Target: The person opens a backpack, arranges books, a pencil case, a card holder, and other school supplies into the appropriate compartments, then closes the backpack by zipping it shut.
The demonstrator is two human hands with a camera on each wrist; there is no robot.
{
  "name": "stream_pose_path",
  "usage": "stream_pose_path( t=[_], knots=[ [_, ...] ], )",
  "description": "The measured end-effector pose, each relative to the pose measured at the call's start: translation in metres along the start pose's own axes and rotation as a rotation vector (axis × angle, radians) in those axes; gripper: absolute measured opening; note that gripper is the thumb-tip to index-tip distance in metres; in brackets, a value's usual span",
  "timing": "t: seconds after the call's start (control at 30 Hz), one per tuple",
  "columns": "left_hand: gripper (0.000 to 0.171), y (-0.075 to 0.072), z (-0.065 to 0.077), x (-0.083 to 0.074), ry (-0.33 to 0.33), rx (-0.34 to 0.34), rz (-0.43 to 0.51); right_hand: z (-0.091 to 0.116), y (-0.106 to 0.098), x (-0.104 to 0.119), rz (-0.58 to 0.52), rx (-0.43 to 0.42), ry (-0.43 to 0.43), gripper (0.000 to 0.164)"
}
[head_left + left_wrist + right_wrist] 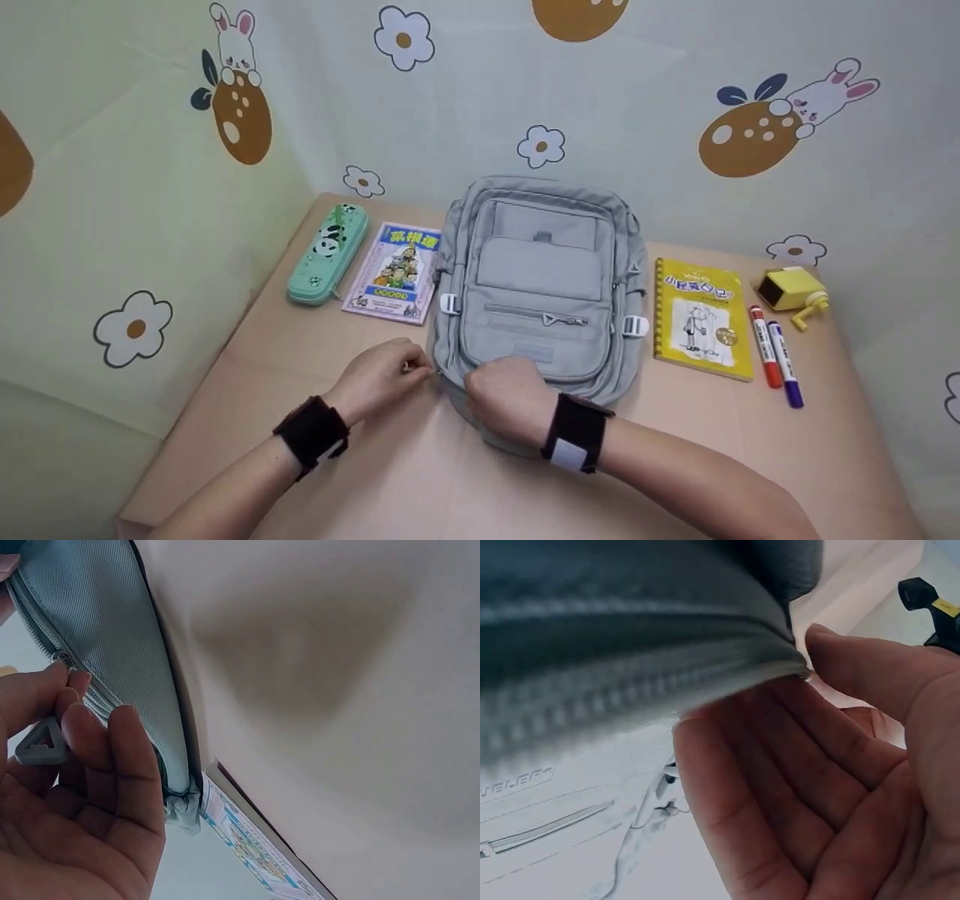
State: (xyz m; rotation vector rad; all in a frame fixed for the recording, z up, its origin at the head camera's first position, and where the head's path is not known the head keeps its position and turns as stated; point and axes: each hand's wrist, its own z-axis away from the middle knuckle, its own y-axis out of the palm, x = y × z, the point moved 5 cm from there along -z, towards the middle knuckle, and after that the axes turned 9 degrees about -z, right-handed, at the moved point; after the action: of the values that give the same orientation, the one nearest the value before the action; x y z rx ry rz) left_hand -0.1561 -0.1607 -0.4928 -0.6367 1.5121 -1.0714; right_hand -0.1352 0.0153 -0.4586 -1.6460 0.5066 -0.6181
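Note:
A grey backpack [536, 270] lies on the table with its front pockets facing up. At its lower left side, my left hand [381, 381] pinches a zipper pull [41, 746], a grey tab with a triangular end, close to the slider on the zipper track. My right hand [511, 396] grips the bag's lower edge, its knuckles up in the head view. From the right wrist, the zippered edge [630, 697] runs in between thumb and curled fingers. How far the zipper stands open is hard to tell.
Left of the bag lie a green panda pencil case [328, 255] and a pink-bordered book [394, 274]. To the right are a yellow spiral book [701, 319], a red marker [766, 349], a purple marker [786, 365] and a yellow crank sharpener [791, 291]. Patterned curtains [465, 97] border the table.

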Motion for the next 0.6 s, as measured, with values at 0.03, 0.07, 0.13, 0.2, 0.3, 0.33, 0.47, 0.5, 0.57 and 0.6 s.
stream_pose_path(
  t=[0.03, 0.07, 0.13, 0.2, 0.3, 0.33, 0.47, 0.5, 0.57, 0.6],
  knots=[
    [0.004, 0.000, 0.000, 0.000, 0.000, 0.002, -0.003, -0.001, 0.001, 0.000, 0.006, 0.002, 0.000, 0.024],
    [0.004, -0.001, -0.001, 0.000, 0.001, 0.003, -0.007, -0.001, 0.002, -0.001, 0.005, 0.003, -0.002, 0.022],
    [0.004, -0.002, -0.001, -0.001, 0.008, 0.003, -0.019, 0.000, 0.003, -0.002, 0.002, -0.001, -0.014, 0.019],
    [0.004, -0.003, -0.003, 0.000, 0.016, -0.001, -0.032, 0.001, 0.004, -0.002, -0.006, -0.013, -0.033, 0.017],
    [0.005, -0.005, -0.006, 0.002, 0.029, -0.012, -0.055, 0.003, 0.004, -0.002, -0.010, -0.040, -0.057, 0.014],
    [0.005, -0.005, -0.007, 0.003, 0.029, -0.018, -0.061, 0.004, 0.003, -0.001, -0.007, -0.049, -0.064, 0.014],
    [0.004, -0.008, -0.015, 0.010, -0.001, -0.047, -0.090, 0.008, 0.002, 0.001, 0.015, -0.066, -0.078, 0.014],
    [0.004, -0.009, -0.017, 0.011, -0.010, -0.049, -0.095, 0.008, 0.002, 0.002, 0.019, -0.067, -0.080, 0.014],
    [0.004, -0.010, -0.021, 0.014, -0.023, -0.055, -0.104, 0.010, 0.003, 0.003, 0.020, -0.063, -0.085, 0.015],
    [0.004, -0.010, -0.023, 0.015, -0.024, -0.053, -0.108, 0.010, 0.003, 0.003, 0.020, -0.065, -0.087, 0.015]
  ],
)
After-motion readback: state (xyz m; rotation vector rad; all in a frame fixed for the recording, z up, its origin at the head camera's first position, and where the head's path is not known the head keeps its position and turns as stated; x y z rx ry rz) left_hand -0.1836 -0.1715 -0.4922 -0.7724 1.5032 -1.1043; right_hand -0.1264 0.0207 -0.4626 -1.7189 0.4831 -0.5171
